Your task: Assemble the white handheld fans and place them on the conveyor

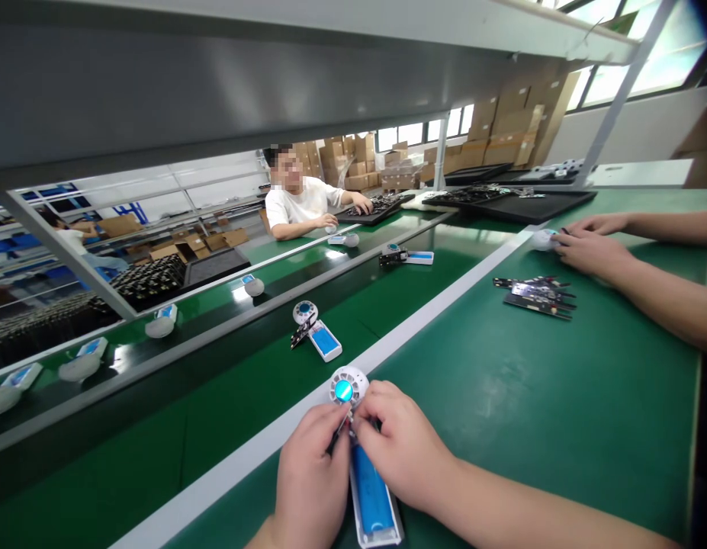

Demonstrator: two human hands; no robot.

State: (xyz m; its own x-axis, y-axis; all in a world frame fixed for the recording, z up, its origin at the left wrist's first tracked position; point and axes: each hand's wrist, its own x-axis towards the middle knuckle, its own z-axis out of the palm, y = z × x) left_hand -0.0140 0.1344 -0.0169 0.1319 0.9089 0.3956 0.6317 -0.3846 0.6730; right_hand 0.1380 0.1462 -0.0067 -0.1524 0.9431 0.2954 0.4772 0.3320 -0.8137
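In front of me lies a handheld fan, its white handle casing uncovered with a blue battery-like block inside. Its round vented head has a shiny blue centre and points away from me. My left hand is closed at the neck of the fan, thumb and fingers pinched together. From the right, my right hand pinches the same neck, fingertips nearly meeting the left ones. A small dark, thin edge shows between the fingertips; the fingers hide most of it, so I cannot tell what it is.
More fan assemblies with circuit boards lie on the green conveyor. Loose circuit boards lie at right, near a co-worker's hands on a fan. Across the line sits another person by a black tray. A shelf hangs overhead.
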